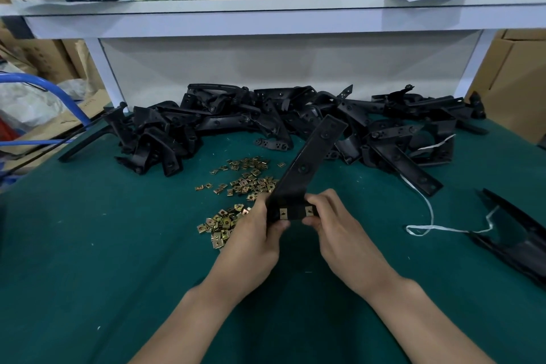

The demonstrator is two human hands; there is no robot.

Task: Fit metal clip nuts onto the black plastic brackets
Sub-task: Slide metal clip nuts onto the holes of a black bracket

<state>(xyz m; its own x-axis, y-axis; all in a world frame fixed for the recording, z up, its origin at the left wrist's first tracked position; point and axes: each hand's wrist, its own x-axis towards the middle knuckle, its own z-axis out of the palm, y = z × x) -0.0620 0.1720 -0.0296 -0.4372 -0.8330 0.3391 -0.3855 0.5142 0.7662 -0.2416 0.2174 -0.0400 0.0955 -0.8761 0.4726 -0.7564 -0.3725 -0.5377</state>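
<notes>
Black plastic up off the green bench: gripping the bracket by its near end, curling the left hand round the left corner and pinching the right corner with the right hand. Holding it tilted away toward the bracket pile. Showing two fitted clip nuts on the near edge. Hovering just beside the loose clip nuts scattered on the bench.
</notes>
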